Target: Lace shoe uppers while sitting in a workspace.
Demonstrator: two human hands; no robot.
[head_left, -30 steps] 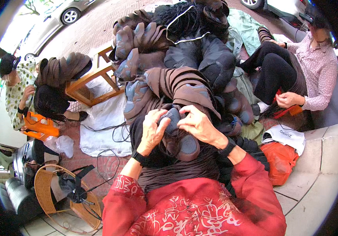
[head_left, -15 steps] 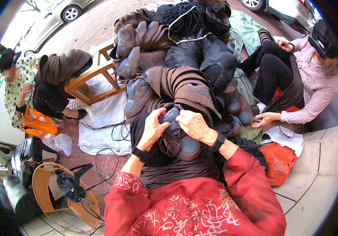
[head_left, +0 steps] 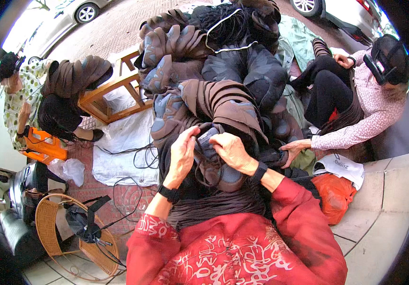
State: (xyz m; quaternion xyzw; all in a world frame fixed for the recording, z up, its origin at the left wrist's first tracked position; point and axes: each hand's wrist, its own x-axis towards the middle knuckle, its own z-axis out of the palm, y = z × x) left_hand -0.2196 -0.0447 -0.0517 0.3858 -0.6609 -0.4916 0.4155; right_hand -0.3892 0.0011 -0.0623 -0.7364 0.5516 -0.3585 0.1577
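Head view: a brown shoe (head_left: pixel 230 179) lies close before the person, toe toward them, its grey tongue (head_left: pixel 207 143) between the hands. The right hand (head_left: pixel 235 153) looks pinched on the tongue's edge; the left hand (head_left: pixel 181 154) is beside the other edge, whether gripping I cannot tell. Keeping the tongue flat and the shoe braced should make for steadier handling. Fingers hide the contact; dark cords (head_left: pixel 218 205) blur together, and the stacked shoes (head_left: pixel 218 100) beyond overlap.

1. Shoe upper (head_left: pixel 216 170): brown, kinda soft-looking, blue-grey toe patch (head_left: pixel 232 177).
2. Tongue (head_left: pixel 207 140) is dark grey-blue, poking out at the far end.
3. Sits mid-view, toe pointing toward the lower edge.
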